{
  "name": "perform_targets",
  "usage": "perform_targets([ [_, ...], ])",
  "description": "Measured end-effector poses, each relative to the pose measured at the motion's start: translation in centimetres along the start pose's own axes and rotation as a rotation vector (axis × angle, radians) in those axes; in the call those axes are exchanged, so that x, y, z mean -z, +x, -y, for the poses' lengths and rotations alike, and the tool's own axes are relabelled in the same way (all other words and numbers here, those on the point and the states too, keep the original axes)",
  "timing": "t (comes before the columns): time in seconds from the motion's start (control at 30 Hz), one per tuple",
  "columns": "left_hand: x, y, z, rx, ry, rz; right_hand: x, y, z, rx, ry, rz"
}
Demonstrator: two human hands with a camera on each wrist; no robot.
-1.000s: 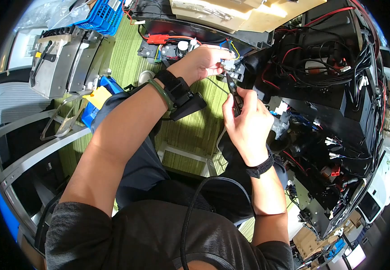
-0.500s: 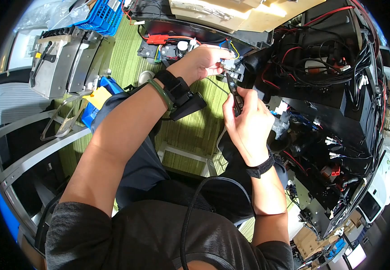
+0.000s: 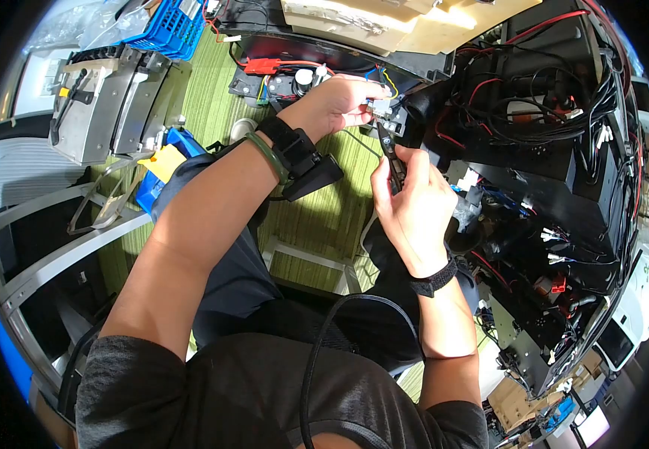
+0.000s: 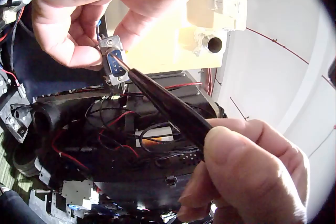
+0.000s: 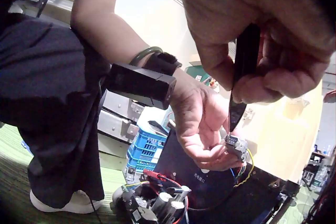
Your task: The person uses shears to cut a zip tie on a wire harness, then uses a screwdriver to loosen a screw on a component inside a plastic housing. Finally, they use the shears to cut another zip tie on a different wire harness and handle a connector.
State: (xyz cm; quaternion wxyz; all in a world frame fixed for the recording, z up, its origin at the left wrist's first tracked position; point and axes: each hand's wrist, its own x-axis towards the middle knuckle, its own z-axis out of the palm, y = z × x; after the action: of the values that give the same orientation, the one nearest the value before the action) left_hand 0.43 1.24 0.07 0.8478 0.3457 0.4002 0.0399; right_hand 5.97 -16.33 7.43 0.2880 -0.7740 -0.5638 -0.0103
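Note:
In the left wrist view, the left hand (image 4: 89,14) pinches a small metal connector (image 4: 115,62) with a blue pin face. The right hand (image 4: 252,171) grips slim black tweezers (image 4: 165,103), whose tips touch the pin face. The head view has the left hand (image 3: 343,103) holding the connector beside the black housing, with the right hand (image 3: 418,206) below it on the tweezers (image 3: 393,159). From the right wrist view, colored wires run from the back of the connector (image 5: 236,144) past the left hand (image 5: 202,124).
Black equipment with bundled cables (image 3: 564,127) fills the right side. Cream foam-like blocks (image 3: 414,26) lie at the top. A blue basket (image 3: 167,30) and metal cases (image 3: 96,112) stand at upper left. A red connector (image 3: 262,66) lies near the left hand.

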Motion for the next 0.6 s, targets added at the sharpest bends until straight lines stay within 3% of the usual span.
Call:
perform_targets([
  [0.6, -0.26, -0.32, -0.06, -0.005, 0.003, -0.005, 0.07, -0.01, -0.06, -0.012, 0.007, 0.016],
])
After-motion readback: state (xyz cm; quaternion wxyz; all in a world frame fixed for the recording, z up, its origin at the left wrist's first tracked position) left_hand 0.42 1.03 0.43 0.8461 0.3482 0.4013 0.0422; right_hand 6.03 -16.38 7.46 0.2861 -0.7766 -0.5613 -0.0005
